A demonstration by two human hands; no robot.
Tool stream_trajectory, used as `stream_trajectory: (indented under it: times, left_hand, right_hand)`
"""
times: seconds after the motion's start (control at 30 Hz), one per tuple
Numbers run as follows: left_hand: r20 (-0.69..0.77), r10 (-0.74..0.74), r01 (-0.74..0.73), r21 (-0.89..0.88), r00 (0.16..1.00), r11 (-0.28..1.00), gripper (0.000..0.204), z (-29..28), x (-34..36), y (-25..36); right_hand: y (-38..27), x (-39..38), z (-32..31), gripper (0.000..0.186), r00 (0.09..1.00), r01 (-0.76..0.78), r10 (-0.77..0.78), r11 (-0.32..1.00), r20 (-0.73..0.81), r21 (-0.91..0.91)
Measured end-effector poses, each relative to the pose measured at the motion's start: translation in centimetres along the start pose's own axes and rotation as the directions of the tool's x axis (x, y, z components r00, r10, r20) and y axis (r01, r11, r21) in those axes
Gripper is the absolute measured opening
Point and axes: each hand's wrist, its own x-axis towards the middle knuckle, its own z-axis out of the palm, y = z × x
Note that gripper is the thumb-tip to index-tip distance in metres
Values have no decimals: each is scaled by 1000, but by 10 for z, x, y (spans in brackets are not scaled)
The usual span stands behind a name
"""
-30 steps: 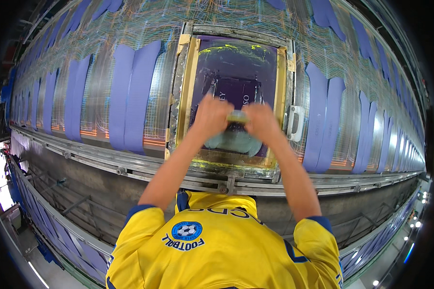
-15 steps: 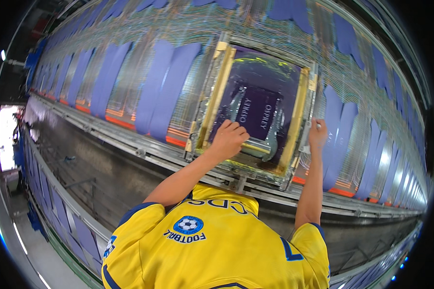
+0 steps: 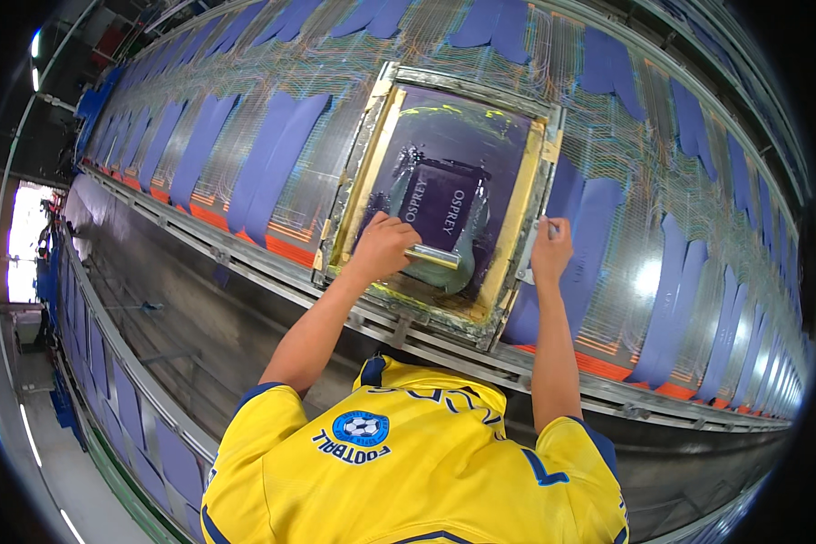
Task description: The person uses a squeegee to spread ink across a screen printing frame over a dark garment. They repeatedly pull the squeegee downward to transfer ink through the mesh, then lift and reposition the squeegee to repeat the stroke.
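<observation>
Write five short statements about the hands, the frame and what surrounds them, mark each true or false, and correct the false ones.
1. The left hand is at the left end of the squeegee. True.
2. The right hand is on the squeegee too. False: it is at the frame's right side, by the pale handle.
3. Purple fabric pieces lie on the table to both sides of the frame. True.
4. The person's shirt is plain green. False: it is yellow with dark blue trim.
5. Yellow smears show inside the frame, toward its far edge. True.
</observation>
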Motion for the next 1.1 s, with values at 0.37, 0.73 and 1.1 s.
stream_trajectory:
  times: [0.37,0.73,1.1]
  left_hand:
    - [78,84,-81,-38,993,996,27,5,-21,14]
    - [104,79,-85,53,991,995,28,-2,109,-47]
    - [26,46,-43,-95,999,995,17,-3,-12,31]
  right_hand:
    - [25,17,-2,23,999,29,-33,990,-26,-136]
    - [-113,40,12,50,674,398,-306,917,672,18]
    - [-87,-114,-7,27,562,670,-488,742,668,-22]
